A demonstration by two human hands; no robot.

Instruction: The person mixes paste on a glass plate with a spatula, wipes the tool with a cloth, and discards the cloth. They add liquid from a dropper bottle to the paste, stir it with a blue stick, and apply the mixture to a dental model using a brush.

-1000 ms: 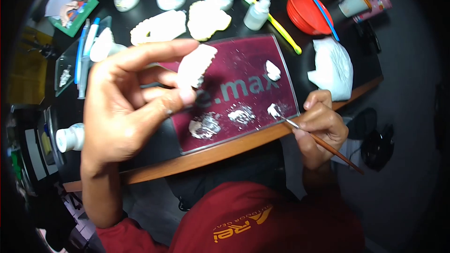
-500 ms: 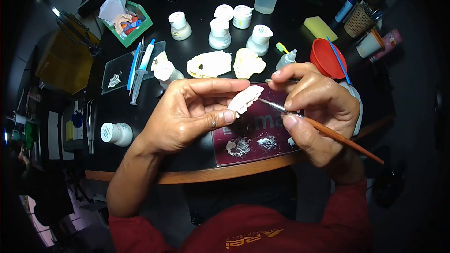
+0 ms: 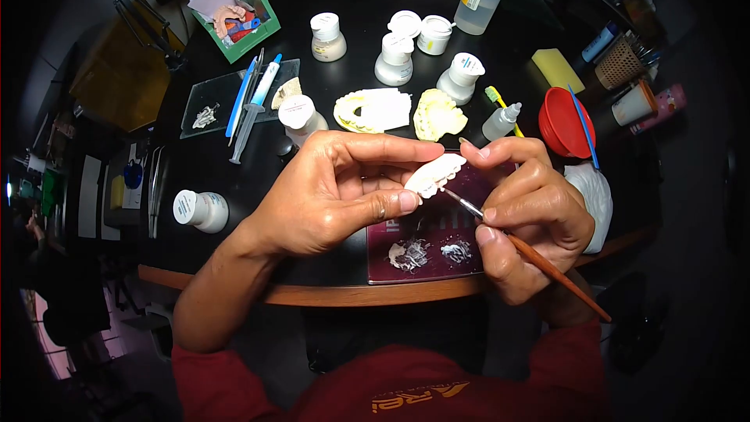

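Between thumb and forefinger, my left hand (image 3: 316, 207) pinches a pale dental piece with a row of teeth (image 3: 434, 175), its toothed side turned toward the right. My right hand (image 3: 539, 215) grips a fine brush (image 3: 553, 272) like a pen, its brown handle slanting down to the right. The bristle tip is right at the lower edge of the teeth. Beneath both hands lies a maroon slab (image 3: 380, 268), partly covered by them, with whitish smears of material (image 3: 408, 255) near its front edge.
Yellowish plaster casts (image 3: 439, 116) lie beyond my hands, among several white jars (image 3: 394, 62). A dropper bottle (image 3: 501, 121) and red bowl (image 3: 559, 119) are to the right. A syringe (image 3: 248, 133) and green box (image 3: 266, 25) stand left. The wooden table edge (image 3: 344, 295) runs in front.
The view has shifted, so the table things appear farther right. The brush tip has moved along the teeth to a lower spot. Both hands keep their hold.
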